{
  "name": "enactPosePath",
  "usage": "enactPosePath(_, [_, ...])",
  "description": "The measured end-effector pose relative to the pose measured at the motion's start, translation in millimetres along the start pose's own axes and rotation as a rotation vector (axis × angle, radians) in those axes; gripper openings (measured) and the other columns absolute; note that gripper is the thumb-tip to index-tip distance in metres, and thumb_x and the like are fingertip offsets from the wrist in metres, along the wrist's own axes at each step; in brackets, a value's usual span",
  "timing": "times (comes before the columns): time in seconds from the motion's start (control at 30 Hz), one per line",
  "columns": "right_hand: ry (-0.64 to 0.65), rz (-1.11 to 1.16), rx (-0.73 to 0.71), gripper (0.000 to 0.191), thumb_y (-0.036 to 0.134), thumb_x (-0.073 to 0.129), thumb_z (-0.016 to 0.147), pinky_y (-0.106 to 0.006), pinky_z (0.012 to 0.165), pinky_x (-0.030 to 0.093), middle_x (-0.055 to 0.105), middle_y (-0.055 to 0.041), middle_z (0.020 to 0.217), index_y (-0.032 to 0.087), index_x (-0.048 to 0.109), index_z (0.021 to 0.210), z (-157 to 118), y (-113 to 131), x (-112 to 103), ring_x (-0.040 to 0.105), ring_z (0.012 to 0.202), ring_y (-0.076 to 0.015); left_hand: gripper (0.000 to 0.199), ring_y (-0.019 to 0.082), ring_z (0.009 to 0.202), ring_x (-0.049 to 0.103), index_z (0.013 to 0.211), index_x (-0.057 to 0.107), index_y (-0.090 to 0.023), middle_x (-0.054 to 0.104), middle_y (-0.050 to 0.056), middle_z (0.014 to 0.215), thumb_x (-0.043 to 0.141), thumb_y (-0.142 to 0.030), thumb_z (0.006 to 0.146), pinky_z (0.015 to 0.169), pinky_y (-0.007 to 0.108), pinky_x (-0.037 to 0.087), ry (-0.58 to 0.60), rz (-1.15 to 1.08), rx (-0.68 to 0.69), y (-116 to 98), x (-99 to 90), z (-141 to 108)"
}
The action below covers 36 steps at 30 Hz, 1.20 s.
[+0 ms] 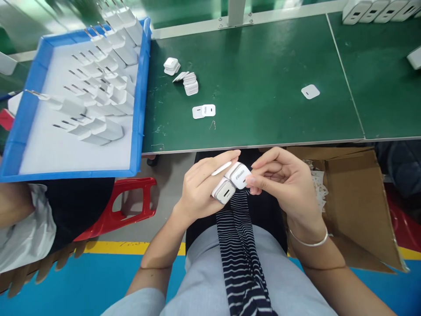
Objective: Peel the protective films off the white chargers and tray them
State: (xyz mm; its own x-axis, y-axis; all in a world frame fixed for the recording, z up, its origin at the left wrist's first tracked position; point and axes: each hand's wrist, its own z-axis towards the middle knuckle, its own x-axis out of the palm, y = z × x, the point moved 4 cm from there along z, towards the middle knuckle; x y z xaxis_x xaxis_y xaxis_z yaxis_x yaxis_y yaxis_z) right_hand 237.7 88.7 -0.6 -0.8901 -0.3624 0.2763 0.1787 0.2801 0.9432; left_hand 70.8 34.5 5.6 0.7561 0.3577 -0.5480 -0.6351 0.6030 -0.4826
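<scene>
In my left hand (197, 188) are two white plug chargers side by side, held over my lap with their end faces toward me. The lower charger (224, 192) shows a dark port slot in its end. Printed lettering marks the end cover (240, 176) of the upper one. A thin white piece (221, 168) lies between my left fingers. With thumb and bent fingers, my right hand (286, 184) pinches at the right corner of the lettered end cover. The chargers' far ends are hidden by my left hand.
A blue tray (137, 109) with several white plug chargers (105, 127) stands left. On the green bench (263, 57) lie small stacked covers (190, 83), two overlapping covers (208, 110) and a single one (310, 91). A cardboard box (358, 197) is right; a red stool (148, 197) and another person's arm (13, 204) are left.
</scene>
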Motion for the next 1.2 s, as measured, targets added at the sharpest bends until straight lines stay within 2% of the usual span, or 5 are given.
enactPosePath(0.17, [0.047,0.028,0.08,0.045,0.014,0.091,0.069,-0.016,0.048,0.055,0.074,0.005,0.063,0.022,0.051,0.086,4,-4,-2,0.065,0.049,-0.009,0.042,0.023,0.111,0.073,0.121,0.065,-0.01,0.073,0.018,0.124,0.075,-0.011,0.08,0.088,0.031,0.063,0.028,0.007,0.015,2,0.6,1])
enactPosePath(0.53, [0.048,0.058,0.121,0.043,0.02,0.09,0.071,-0.017,0.047,0.052,0.07,0.0062,0.06,0.021,0.049,0.082,5,-6,0,0.063,0.048,-0.009,0.036,0.022,0.102,0.076,0.119,0.066,-0.019,0.074,0.012,0.124,0.073,-0.017,0.084,0.078,0.031,0.064,0.051,0.064,0.046,4,2.0,2])
enactPosePath(0.83, [0.03,0.037,0.1,0.04,0.017,0.087,0.072,-0.015,0.045,0.05,0.069,0.0069,0.059,0.021,0.049,0.082,8,-3,6,0.062,0.046,-0.0074,0.042,0.025,0.111,0.073,0.123,0.065,-0.015,0.072,0.015,0.127,0.071,-0.011,0.081,0.092,0.036,0.064,0.096,0.002,-0.045,6,1.0,1])
enactPosePath(1.03, [0.047,-0.01,0.115,0.039,0.019,0.086,0.073,-0.017,0.044,0.051,0.068,0.007,0.057,0.022,0.048,0.083,13,-3,7,0.063,0.045,-0.0093,0.039,0.023,0.107,0.074,0.12,0.067,-0.019,0.073,0.012,0.126,0.074,-0.017,0.082,0.092,0.036,0.064,0.085,0.009,-0.111,8,1.7,3])
enactPosePath(1.2, [0.056,-0.031,0.114,0.039,0.02,0.085,0.073,-0.017,0.045,0.052,0.067,0.0075,0.057,0.022,0.048,0.084,15,-3,7,0.063,0.046,-0.0093,0.042,0.024,0.109,0.073,0.12,0.068,-0.017,0.073,0.014,0.124,0.077,-0.015,0.079,0.093,0.036,0.063,0.1,-0.022,-0.129,10,2.4,3])
